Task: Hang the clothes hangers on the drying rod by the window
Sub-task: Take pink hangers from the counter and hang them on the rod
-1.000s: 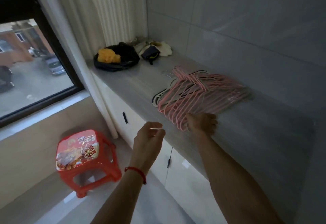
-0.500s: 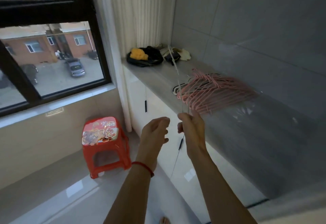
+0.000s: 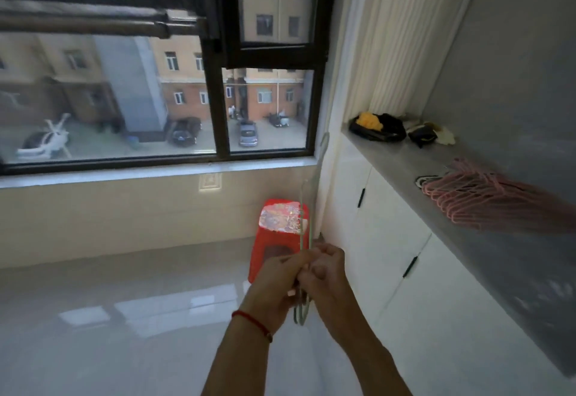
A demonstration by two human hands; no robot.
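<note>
Both hands have come together: left hand [image 3: 277,280] and right hand [image 3: 324,271] are pinching a blurry hanger [image 3: 307,214], hook at 12 o'clock.

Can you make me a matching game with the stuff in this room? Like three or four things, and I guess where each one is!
Things:
1. pink hangers
2. red stool
3. thin pale hanger
4. drying rod

Places:
A. up high across the window
B. on the floor under the window
C. piled on the grey counter
D. held in both hands

Pairs: 1-C, 2-B, 3-D, 4-A
</note>
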